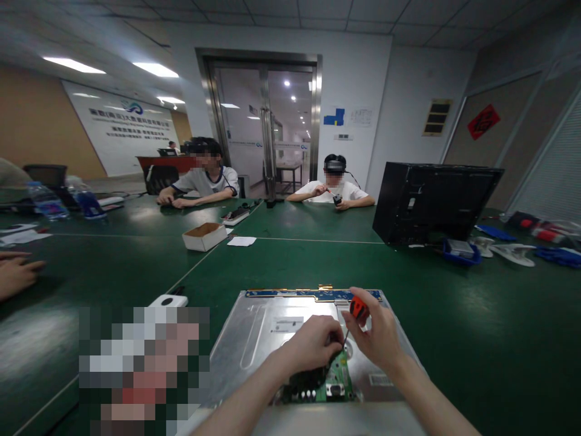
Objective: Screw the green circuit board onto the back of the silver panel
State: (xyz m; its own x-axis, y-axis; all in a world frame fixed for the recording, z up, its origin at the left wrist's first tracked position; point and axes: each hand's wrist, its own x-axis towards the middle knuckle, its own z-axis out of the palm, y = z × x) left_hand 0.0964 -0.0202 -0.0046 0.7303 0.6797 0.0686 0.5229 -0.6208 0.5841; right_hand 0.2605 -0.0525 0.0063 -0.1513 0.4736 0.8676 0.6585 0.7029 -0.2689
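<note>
A silver metal display panel (258,327) lies flat in front of me, with a thin blue circuit strip (299,295) along its far edge. On its near part sits a green circuit board (338,378). My right hand (379,336) is closed around the red-and-black handle of a screwdriver (358,309). The thin shaft slants down toward the upper edge of the green board. My left hand (315,342) is closed beside the shaft, fingertips pinched close to the tip; whatever they grip is hidden. My left hand also covers part of the board.
A white open box (204,237) and paper (241,241) lie beyond the panel. A large black monitor (431,206) stands at the right, beside a blue tray (462,253). Two people sit across the green table (290,260); another person's hand (18,275) rests at left.
</note>
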